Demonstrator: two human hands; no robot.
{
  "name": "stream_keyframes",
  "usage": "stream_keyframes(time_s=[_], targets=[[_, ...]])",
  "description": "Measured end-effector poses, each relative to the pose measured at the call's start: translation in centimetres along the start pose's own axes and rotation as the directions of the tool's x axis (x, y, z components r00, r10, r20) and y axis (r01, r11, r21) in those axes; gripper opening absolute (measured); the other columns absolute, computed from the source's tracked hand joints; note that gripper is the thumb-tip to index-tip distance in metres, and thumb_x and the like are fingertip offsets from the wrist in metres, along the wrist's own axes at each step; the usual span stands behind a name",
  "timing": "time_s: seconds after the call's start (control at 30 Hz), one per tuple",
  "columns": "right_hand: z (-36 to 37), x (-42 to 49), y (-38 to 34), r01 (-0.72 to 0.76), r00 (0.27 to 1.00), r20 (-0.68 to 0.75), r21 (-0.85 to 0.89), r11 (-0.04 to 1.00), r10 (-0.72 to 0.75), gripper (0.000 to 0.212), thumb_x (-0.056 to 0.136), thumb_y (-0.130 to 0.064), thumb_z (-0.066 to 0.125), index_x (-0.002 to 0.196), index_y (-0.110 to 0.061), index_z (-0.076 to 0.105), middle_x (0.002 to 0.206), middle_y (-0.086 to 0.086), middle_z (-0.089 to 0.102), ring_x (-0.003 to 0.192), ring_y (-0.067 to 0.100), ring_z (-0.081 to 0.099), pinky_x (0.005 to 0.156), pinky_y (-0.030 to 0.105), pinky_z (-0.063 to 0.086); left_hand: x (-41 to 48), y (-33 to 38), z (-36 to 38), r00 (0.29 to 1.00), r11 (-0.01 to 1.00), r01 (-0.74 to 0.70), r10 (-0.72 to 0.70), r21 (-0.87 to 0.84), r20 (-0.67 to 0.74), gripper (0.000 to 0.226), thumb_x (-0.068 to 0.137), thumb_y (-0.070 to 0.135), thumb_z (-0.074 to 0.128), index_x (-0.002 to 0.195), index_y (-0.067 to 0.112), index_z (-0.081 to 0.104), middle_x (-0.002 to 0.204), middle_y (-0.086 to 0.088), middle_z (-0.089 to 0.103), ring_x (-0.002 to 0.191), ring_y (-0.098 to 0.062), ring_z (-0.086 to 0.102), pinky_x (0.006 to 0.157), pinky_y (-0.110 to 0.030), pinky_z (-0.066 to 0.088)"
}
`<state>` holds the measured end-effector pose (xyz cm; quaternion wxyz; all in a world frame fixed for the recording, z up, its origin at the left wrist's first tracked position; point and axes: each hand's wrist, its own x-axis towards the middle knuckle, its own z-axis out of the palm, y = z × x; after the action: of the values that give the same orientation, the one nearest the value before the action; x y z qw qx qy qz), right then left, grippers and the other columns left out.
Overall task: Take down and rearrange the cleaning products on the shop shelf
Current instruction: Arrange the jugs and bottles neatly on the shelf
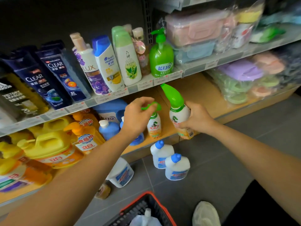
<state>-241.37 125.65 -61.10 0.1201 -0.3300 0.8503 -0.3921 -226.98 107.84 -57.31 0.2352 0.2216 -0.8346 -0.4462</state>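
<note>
My left hand (138, 116) pinches the green spout cap of a white-and-orange cleaner bottle (154, 126) that stands on the bottom wooden shelf (210, 98). A second bottle of the same kind (176, 110), with a tall green cap, is gripped around its body by my right hand (197, 119) and held tilted just off the shelf's front edge. Two white bottles with blue caps (171, 162) stand on the grey floor below. A larger white tub (122, 173) lies by them.
Yellow and orange detergent jugs (53, 145) and blue bottles (109, 128) fill the shelf's left part. Shampoos and a green pump bottle (161, 57) stand on the shelf above. A red-rimmed black basket (143, 207) sits on the floor near my shoe (206, 214).
</note>
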Motion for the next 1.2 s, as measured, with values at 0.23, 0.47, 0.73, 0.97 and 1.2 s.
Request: stream_keyframes(time_s=[0.23,0.47,0.73,0.97,1.2], targets=[[-0.2,2.3,2.5,-0.083,0.996,0.046,0.009,0.996,0.083,0.073,0.053,-0.014,0.096,0.111,-0.023,0.052,0.103,-0.005,0.064,0.097,0.020,0.063,0.082,0.035,0.053,2.3,-5.1,1.3,0.926,0.637,-0.378,0.265,0.672,0.270,0.082,0.085,0.038,0.076,0.156,0.023,0.036,0.162,-0.007,0.034,0.149,-0.033,0.028,0.114,-0.048,0.030],[0.2,3.8,3.2,-0.133,0.987,0.102,0.043,0.990,0.128,0.072,0.058,-0.007,0.093,0.120,-0.013,0.057,0.114,0.003,0.067,0.100,0.022,0.064,0.075,0.032,0.054,4.4,-7.0,2.9,0.890,0.414,-0.432,0.339,0.801,0.305,0.081,0.074,0.029,0.086,0.146,0.021,0.050,0.140,-0.009,0.057,0.119,-0.035,0.057,0.094,-0.047,0.045],[2.2,4.7,3.6,-0.167,0.979,0.128,0.082,0.983,0.155,0.066,0.059,-0.010,0.095,0.116,-0.011,0.062,0.116,0.005,0.070,0.102,0.022,0.067,0.089,0.044,0.057,6.1,-7.4,3.1,0.874,0.424,-0.453,0.385,0.784,0.297,0.069,0.075,0.026,0.084,0.138,0.016,0.057,0.122,-0.012,0.061,0.099,-0.035,0.060,0.076,-0.044,0.045],[3.3,5.1,4.2,-0.185,0.981,0.094,0.156,0.970,0.172,0.062,0.059,-0.003,0.093,0.113,-0.011,0.063,0.116,0.005,0.071,0.102,0.022,0.067,0.089,0.045,0.057,7.7,-8.0,3.8,0.901,0.434,-0.386,0.369,0.814,0.230,0.076,0.083,0.031,0.077,0.150,0.019,0.044,0.142,-0.008,0.055,0.121,-0.033,0.054,0.094,-0.046,0.042],[4.2,5.6,3.6,-0.089,0.974,0.222,0.154,0.984,0.053,0.057,0.061,-0.001,0.091,0.106,-0.020,0.062,0.098,-0.017,0.066,0.089,-0.006,0.061,0.071,0.003,0.045,3.3,-10.2,0.9,0.848,0.489,-0.453,0.493,0.746,0.192,0.066,0.081,0.030,0.074,0.142,0.012,0.055,0.152,-0.016,0.047,0.139,-0.039,0.044,0.105,-0.050,0.040]])
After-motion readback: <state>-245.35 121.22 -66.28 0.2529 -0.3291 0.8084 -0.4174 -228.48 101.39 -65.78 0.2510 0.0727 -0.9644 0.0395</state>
